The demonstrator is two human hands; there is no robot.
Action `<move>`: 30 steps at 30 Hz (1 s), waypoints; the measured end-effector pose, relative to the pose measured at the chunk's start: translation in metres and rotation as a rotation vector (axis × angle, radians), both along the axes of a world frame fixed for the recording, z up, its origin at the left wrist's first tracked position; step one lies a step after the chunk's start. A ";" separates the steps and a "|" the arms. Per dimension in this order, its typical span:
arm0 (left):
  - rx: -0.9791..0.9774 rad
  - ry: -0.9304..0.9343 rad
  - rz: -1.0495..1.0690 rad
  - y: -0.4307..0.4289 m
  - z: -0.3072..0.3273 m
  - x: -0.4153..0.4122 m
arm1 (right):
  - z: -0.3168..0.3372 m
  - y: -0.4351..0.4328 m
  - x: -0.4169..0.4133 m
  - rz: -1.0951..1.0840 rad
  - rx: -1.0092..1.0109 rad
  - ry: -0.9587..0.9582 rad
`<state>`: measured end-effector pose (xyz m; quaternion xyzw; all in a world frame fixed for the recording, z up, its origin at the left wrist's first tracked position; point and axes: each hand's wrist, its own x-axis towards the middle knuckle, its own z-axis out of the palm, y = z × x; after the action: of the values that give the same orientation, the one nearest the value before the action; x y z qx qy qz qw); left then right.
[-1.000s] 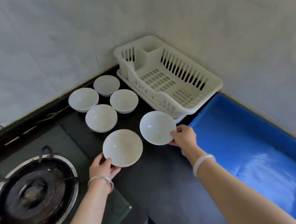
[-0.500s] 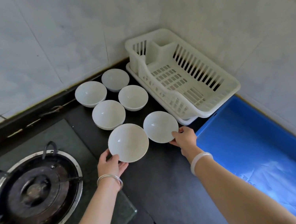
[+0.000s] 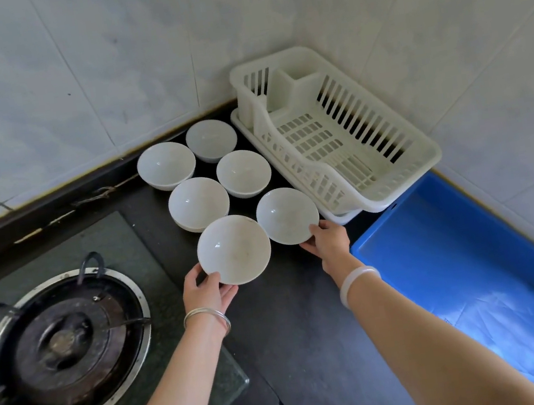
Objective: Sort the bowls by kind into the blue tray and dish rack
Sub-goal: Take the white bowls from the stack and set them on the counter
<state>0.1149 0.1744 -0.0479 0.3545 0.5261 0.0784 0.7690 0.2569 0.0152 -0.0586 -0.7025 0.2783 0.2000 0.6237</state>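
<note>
Several white bowls stand in two rows on the dark counter by the wall. My left hand [image 3: 207, 292] grips the near rim of the nearest, larger bowl [image 3: 234, 249]. My right hand [image 3: 329, 243] pinches the near rim of a smaller bowl [image 3: 286, 215] beside it. Behind them stand a larger bowl [image 3: 198, 203], a smaller bowl [image 3: 243, 173], another bowl [image 3: 165, 164] and a far bowl [image 3: 211, 139]. The white dish rack [image 3: 404, 178] sits empty in the corner. The blue tray [image 3: 386, 222] lies empty to the right.
A gas burner [image 3: 62, 347] with a metal ring sits at the left on the glass hob. White tiled walls close off the back and right. Bare dark counter [image 3: 298, 329] lies between my arms.
The view has shifted, so everything sits further right and higher in frame. Both hands keep their hold on the same two bowls, which stay near the other bowls.
</note>
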 end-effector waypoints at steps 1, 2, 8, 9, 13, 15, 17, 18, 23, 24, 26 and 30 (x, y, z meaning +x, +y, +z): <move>-0.006 -0.006 0.002 0.000 0.000 0.000 | 0.000 0.002 0.001 -0.005 0.006 -0.001; -0.009 -0.011 0.005 0.001 0.000 -0.001 | 0.000 0.004 0.001 -0.008 0.012 -0.002; -0.012 -0.007 0.016 0.000 0.000 -0.001 | -0.002 0.010 0.005 -0.018 0.021 0.006; -0.010 -0.008 0.017 0.000 0.000 -0.001 | -0.003 0.010 0.005 -0.017 0.024 0.006; 0.000 -0.015 0.027 -0.002 0.000 -0.002 | 0.000 0.009 0.002 -0.001 0.052 0.038; 0.006 -0.031 0.026 -0.005 0.001 -0.003 | 0.003 0.007 -0.001 0.025 0.079 0.061; 0.049 -0.042 0.002 -0.009 0.001 -0.004 | 0.007 0.005 -0.006 0.064 0.118 0.083; 0.082 -0.038 -0.022 -0.012 0.001 -0.006 | 0.008 0.003 -0.008 0.084 0.134 0.090; 0.127 0.015 -0.169 -0.036 0.004 -0.021 | 0.022 -0.016 -0.024 0.160 0.125 0.038; 0.098 0.019 -0.192 -0.044 0.005 -0.025 | 0.027 -0.023 -0.029 0.170 0.107 0.014; 0.081 0.017 -0.285 -0.062 0.008 -0.032 | 0.039 -0.040 -0.043 0.195 0.050 -0.034; 0.153 -0.034 -0.563 -0.109 0.017 -0.038 | 0.066 -0.095 -0.082 0.227 -0.095 -0.125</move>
<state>0.0767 0.0654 -0.0307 0.5422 0.3866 -0.0927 0.7402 0.1753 -0.0795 0.0073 -0.7693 0.1670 0.2119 0.5791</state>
